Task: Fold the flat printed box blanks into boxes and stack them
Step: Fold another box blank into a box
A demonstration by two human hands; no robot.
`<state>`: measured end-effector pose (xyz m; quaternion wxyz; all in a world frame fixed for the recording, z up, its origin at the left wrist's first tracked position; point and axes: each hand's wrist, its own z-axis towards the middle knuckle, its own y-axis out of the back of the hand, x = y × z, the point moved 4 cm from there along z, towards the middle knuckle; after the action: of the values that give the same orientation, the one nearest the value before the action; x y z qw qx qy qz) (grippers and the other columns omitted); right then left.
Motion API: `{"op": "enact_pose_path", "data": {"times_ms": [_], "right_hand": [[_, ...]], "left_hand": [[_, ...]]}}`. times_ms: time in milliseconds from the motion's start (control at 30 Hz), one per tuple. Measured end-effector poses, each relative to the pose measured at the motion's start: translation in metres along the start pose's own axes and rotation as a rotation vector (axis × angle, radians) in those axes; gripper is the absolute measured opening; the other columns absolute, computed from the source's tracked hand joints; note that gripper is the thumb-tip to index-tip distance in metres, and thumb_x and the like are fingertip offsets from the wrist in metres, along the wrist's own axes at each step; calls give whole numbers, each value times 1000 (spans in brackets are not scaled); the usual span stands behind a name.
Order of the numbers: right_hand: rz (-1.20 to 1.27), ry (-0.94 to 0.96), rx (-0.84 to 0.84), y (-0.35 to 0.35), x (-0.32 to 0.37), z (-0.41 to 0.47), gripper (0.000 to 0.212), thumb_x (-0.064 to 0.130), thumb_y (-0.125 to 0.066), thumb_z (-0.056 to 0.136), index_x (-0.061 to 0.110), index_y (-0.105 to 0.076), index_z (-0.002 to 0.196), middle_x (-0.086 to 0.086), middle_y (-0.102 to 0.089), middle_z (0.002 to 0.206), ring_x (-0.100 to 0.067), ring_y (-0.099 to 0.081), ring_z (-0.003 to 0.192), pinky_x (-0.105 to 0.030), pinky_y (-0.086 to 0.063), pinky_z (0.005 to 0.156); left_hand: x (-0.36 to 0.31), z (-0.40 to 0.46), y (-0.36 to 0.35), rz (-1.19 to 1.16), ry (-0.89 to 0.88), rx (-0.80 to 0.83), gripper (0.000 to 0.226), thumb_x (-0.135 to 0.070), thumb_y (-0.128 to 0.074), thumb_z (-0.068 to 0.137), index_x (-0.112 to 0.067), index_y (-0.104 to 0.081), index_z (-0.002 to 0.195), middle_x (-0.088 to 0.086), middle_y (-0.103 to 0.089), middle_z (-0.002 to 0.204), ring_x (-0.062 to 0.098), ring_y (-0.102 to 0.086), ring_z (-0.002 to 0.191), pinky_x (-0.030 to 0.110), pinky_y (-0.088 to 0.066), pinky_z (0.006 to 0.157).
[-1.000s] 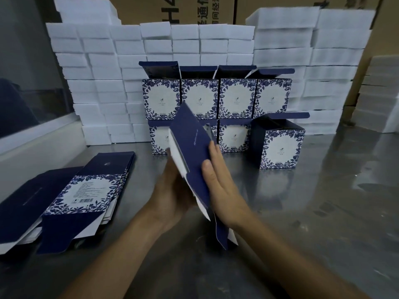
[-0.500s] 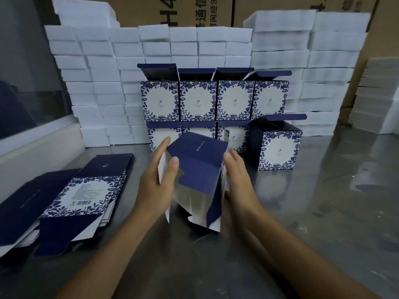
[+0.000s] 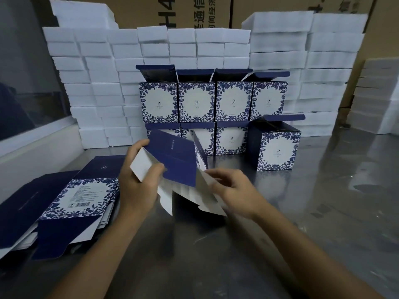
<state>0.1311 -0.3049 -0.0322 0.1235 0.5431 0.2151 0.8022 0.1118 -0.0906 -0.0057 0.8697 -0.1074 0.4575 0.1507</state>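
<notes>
Box blank gripped by both hands' fingers, folded boxes stacked behind.

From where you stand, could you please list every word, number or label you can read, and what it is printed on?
"H4": brown carton behind the foam blocks, cut off by the frame.
"通信" over "间经济": same carton, partly cut off.
Barcode and text panel on the top flat blank: too small to read.
Logo and small print on the folded boxes: too blurred to read.
</notes>
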Motion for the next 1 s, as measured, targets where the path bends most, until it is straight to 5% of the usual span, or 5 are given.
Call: {"op": "enact_pose_path", "data": {"times_ms": [100,267,567,767,1000], "right_hand": [[-51,22,-117,16,2,0,27,21,-56,100,26,-68,77,11,-59,64,-9,-54,63,-46,-56,70],[78,37,-336,38,5,3,29,33,-52,104,14,-69,92,-9,-65,83,-19,-62,77,-56,-58,75],[-207,501,-745,47,43,-20,10,15,-78,86,6,-74,87,12,-70,79,12,-62,76,-2,-41,68],[-217,712,-679,31,63,-26,23,24,-80,81,2,-74,77,-2,-73,71,-19,-70,66,-36,-55,60],[-99,650,-570,25,57,-21,19,17,-83,78,0,-73,79,-3,-73,73,-17,-68,68,-32,-52,64]], "left_hand": [[-5,-5,-2,123,-99,51,55,-43,-61,73,-23,-59,125,2,-60,123,9,-57,113,33,-46,100],[-7,-10,-11,231,-225,179,58,-53,-53,77,-8,-67,111,0,-60,115,10,-58,107,40,-50,90],[-12,-5,-14,430,-213,271,56,-75,-53,66,-24,-60,88,-13,-57,91,5,-53,89,20,-38,69],[-21,-22,-28,734,-310,441,75,-87,-59,54,-28,-42,97,-18,-52,89,1,-52,78,32,-49,65],[-29,-37,-40,803,-423,299,69,-83,-52,60,-26,-32,93,-11,-48,77,16,-51,62,30,-38,52]]}}
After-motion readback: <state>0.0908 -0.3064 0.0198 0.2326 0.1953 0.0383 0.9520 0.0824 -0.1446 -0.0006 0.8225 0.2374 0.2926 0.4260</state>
